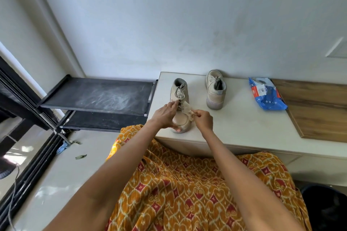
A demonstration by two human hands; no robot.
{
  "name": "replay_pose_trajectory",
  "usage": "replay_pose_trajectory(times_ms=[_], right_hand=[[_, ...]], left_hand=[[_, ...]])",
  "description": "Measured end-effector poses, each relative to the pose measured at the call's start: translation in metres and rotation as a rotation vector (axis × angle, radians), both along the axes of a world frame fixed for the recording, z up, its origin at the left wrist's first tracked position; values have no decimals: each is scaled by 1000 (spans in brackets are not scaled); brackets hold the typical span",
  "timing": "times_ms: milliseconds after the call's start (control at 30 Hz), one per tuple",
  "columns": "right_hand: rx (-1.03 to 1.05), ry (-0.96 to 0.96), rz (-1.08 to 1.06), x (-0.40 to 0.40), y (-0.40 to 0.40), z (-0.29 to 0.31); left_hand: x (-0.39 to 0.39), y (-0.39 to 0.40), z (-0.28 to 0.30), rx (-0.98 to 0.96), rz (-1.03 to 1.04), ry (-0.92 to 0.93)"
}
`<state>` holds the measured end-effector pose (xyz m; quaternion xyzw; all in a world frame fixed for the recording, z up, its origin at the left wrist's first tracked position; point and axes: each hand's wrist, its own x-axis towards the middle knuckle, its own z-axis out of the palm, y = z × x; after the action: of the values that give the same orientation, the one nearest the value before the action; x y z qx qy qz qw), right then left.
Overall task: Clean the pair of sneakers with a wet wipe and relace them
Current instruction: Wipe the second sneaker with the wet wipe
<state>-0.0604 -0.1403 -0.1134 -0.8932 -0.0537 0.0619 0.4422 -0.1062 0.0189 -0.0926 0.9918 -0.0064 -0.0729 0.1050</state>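
While the near sneaker [179,107] sits toe-out at the front edge of the white cabinet top [240,127], a grubby wet wipe [187,111] is pinched by the right hand [203,119] just beside its laces, and the shoe's side is pinched by the left hand [165,116]. Looks like the wiping stage tbh. The other sneaker [215,90] behind it probably gets wiped next, fresh wipe needed from the blue pack [266,93].

A white table [244,127] stands against a pale wall [169,15], with a wooden board [319,110] on its right end. Left of it is a dusty black rack [97,95]. Leaves [80,156] and a blue cloth scrap [62,148] lie on the floor [56,184]. Orange patterned fabric [187,193] fills the foreground.
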Motion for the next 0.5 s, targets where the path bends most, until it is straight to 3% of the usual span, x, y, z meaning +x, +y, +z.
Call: replay_pose_trajectory(times_ms=[133, 333, 500], right_hand=[[-35, -7, -19, -2, 12, -1], [186, -63, -240, -59, 30, -12], [218, -47, -147, -60, 14, -12]], left_hand=[[7, -8, -5, -49, 77, -2], [10, -4, -6, -55, 61, -21], [10, 1, -5, -70, 55, 31]])
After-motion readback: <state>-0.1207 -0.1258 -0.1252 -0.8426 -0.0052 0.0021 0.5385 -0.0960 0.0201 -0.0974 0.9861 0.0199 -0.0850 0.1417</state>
